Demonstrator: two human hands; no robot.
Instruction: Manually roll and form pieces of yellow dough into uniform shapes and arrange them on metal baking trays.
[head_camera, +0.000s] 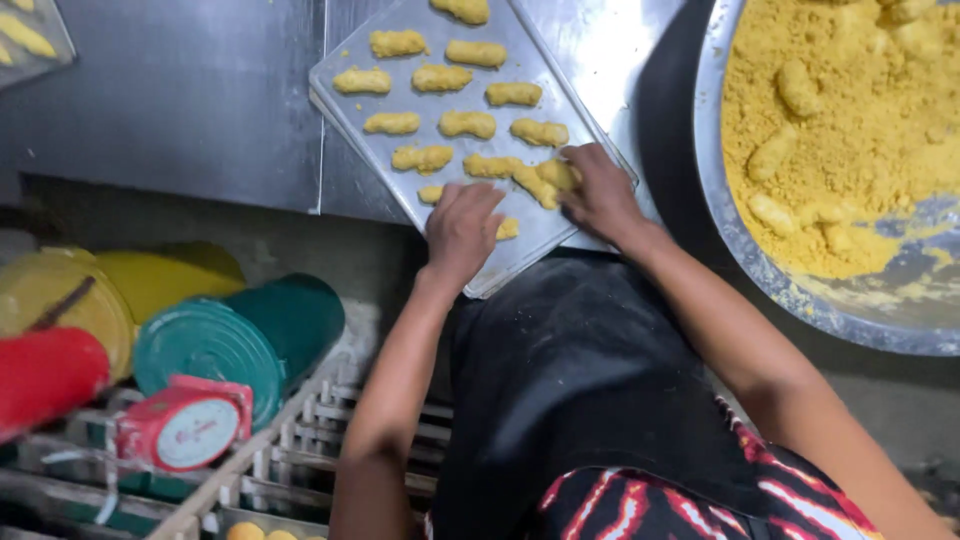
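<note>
While both hands work the near end of the metal tray (350, 85), the left hand (463, 228) lies palm-down, fingers together, on a breaded piece (508, 229) at its fingertips; nothing gripped. Just right of it, the right hand (598, 190) has its fingers closed around another breaded piece (556, 175). These look soft, light, crumbly: likely best pinched gently by the long sides. Far right of that hand, a large bowl (745, 260) of yellow crumbs.

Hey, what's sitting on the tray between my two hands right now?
In the head view, a few yellow breaded pieces lie on the metal tray between the left hand and the right hand, which touches one of them.
</note>
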